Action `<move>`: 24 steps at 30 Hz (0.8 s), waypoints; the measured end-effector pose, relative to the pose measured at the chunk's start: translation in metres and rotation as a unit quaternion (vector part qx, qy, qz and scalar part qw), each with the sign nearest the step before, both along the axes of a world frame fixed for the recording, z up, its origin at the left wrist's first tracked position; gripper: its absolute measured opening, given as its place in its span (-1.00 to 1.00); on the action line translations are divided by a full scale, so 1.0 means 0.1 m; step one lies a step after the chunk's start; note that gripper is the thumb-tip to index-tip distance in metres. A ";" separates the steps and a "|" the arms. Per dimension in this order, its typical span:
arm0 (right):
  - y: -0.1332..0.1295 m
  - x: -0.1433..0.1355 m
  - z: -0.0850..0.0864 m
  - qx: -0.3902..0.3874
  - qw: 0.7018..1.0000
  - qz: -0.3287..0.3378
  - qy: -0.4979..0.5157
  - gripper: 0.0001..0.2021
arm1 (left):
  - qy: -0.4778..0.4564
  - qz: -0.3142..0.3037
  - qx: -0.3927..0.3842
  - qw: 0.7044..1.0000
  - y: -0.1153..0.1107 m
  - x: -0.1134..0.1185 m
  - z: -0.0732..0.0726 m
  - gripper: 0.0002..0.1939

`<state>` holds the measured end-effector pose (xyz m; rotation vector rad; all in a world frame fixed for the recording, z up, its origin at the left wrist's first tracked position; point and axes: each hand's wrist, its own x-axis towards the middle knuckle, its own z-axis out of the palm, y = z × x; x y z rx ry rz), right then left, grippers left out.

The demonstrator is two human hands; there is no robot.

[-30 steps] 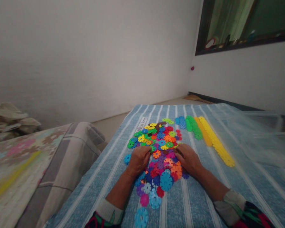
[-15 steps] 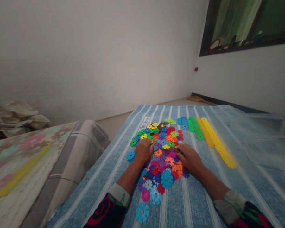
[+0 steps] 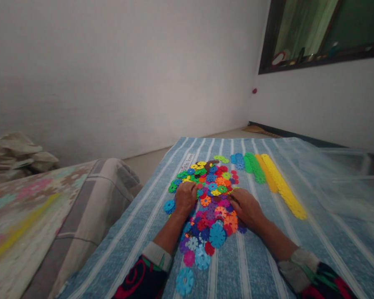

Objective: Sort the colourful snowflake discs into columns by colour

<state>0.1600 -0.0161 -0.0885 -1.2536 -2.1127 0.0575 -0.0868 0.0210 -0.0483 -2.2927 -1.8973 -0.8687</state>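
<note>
A heap of notched plastic snowflake discs (image 3: 210, 214) in many colours lies on a blue-and-white striped cloth (image 3: 127, 236). My left hand (image 3: 185, 198) rests at the heap's left edge, its fingers curled closed; what they hold, if anything, is hidden. On the opposite side, my right hand (image 3: 247, 208) has thumb and fingers pinched together. A yellowish disc edge (image 3: 231, 192) shows at its fingertips. Loose blue discs (image 3: 185, 281) lie at the near end of the heap.
Sorted rows stand to the right: yellow discs (image 3: 283, 187), orange-yellow discs (image 3: 266, 174), green discs (image 3: 254, 168) and blue discs (image 3: 237, 160). A clear plastic container (image 3: 345, 178) is at the right. A floral-covered surface (image 3: 34, 207) carrying a yellow strip (image 3: 25, 228) stands at the left.
The whole view has shifted slightly left. My left hand has closed in a little, and the yellow bit seen at its fingertips is now hidden. The heap looks much the same.
</note>
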 end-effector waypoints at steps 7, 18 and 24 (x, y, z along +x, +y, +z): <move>-0.09 -0.08 0.10 0.071 0.996 0.012 0.047 -0.79 | -0.147 -0.150 0.014 0.978 -0.28 0.25 0.16 -0.82; -0.15 -0.23 0.22 0.056 0.990 0.045 0.122 -0.79 | -0.217 -0.238 -0.062 0.945 -0.45 0.45 0.22 -0.79; -0.08 -0.17 0.29 0.007 0.991 0.062 0.117 -0.82 | -0.228 -0.238 -0.072 0.941 -0.45 0.47 0.20 -0.78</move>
